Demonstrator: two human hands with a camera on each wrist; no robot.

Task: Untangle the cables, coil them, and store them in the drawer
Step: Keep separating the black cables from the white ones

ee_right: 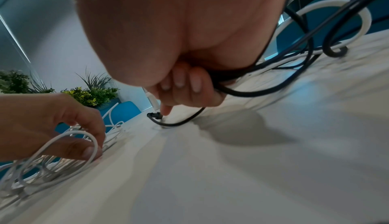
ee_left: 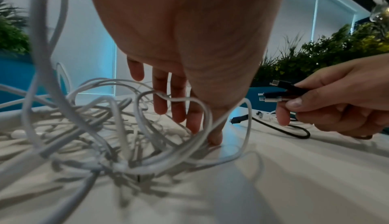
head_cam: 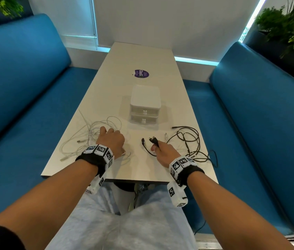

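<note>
Left hand (head_cam: 111, 139) spread, fingertips down in looping white cables (head_cam: 92, 134); right hand (head_cam: 162, 150) pinches thin black cables' (head_cam: 187, 139) plugs.

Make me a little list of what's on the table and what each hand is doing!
table: long white table
white cables: tangled pile on the left side
black cables: loose tangle on the right side
drawer box: small white box, two drawers, both closed
sticker: round purple sticker behind the box
left hand: left hand reaches into the white cables, fingers straight
right hand: right hand pinches several cable plugs
stored so far: nothing visible
</note>
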